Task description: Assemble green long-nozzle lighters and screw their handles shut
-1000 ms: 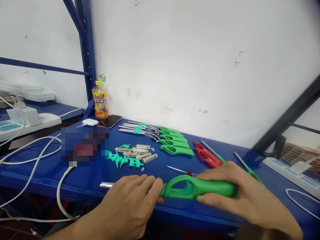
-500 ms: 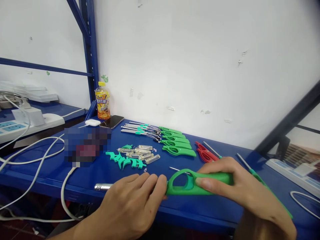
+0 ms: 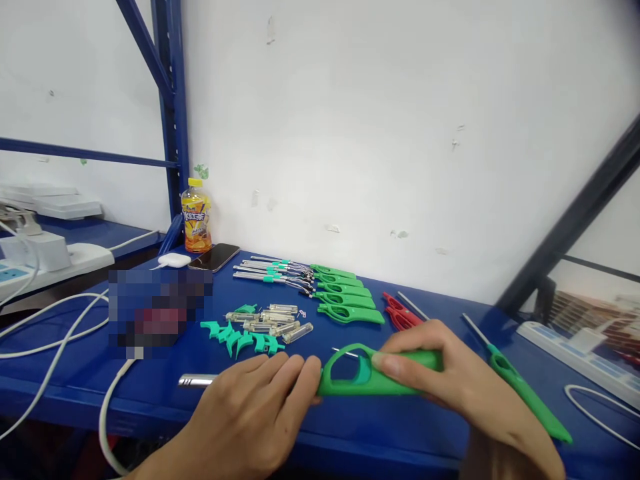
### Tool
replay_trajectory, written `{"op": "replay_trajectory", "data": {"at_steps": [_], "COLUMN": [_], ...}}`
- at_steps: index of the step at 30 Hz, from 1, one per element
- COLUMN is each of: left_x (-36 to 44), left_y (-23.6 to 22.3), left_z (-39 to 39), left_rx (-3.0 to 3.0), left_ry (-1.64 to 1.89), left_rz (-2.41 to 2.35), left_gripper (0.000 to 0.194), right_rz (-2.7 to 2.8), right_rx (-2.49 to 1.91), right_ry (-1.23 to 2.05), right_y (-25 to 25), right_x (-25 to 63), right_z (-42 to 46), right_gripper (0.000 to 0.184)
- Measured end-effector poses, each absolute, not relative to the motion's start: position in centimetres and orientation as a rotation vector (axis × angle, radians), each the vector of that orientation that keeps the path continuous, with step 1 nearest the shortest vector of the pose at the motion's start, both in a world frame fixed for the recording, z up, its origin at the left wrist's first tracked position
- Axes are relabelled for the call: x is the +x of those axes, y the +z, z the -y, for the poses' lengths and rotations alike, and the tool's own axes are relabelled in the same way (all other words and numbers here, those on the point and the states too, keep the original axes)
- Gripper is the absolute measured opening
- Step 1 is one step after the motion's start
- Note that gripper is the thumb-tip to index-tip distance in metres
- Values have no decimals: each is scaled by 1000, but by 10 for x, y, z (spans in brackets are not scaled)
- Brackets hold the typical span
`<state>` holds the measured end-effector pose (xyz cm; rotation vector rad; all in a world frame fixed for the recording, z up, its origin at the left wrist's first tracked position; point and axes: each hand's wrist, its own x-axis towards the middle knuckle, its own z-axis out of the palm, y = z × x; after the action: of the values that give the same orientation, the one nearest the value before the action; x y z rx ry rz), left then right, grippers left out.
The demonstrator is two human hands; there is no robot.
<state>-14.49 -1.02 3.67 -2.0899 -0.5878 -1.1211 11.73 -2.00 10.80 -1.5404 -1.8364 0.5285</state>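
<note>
A long-nose lighter with a green handle [image 3: 345,385] and a metal tube [image 3: 196,380] lies level across both hands. My left hand [image 3: 255,407] is closed around the tube where it meets the handle, hiding that joint. My right hand [image 3: 430,380] grips the handle from the right, its thumb beside the teal trigger [image 3: 363,371]. Behind the hands lie teal triggers [image 3: 243,341], clear fuel tanks [image 3: 277,322], green handle shells [image 3: 350,313] and metal tubes with wires [image 3: 265,275]. A thin metal rod [image 3: 343,351] shows behind the handle.
At right lies another green lighter [image 3: 525,393], near a power strip [image 3: 560,347]. Red handle parts [image 3: 400,313] lie at the back. A drink bottle [image 3: 196,217], a phone [image 3: 216,257], a blurred-out item [image 3: 160,313] and white cables [image 3: 107,393] occupy the left.
The view has shifted slightly, so the table items sit lower and further left. Both hands keep their hold on the lighter; the thumb is now nearer its trigger.
</note>
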Motion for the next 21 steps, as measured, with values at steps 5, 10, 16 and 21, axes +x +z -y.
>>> {"op": "replay_trajectory", "data": {"at_steps": [5,10,16,21], "left_x": [-146,-149,-143,-140], "left_y": [33,24,18,34], "left_z": [9,7,14,27], "left_rx": [-2152,-2268,-2589,-2835], "left_ry": [-1105,-983,-572,-300], "left_rz": [644,747,945,1030], "left_gripper": [31,32,40,13], "right_rz": [1934,2104,2336,2430], "right_rx": [-1544,-1557,-1523,-1383], "right_ry": [464,620,285,79], "right_y": [108,91,60,54], "right_x": [119,138,160,167], "right_z": [25,37,49,63], "right_gripper": [49,55,41,32]}}
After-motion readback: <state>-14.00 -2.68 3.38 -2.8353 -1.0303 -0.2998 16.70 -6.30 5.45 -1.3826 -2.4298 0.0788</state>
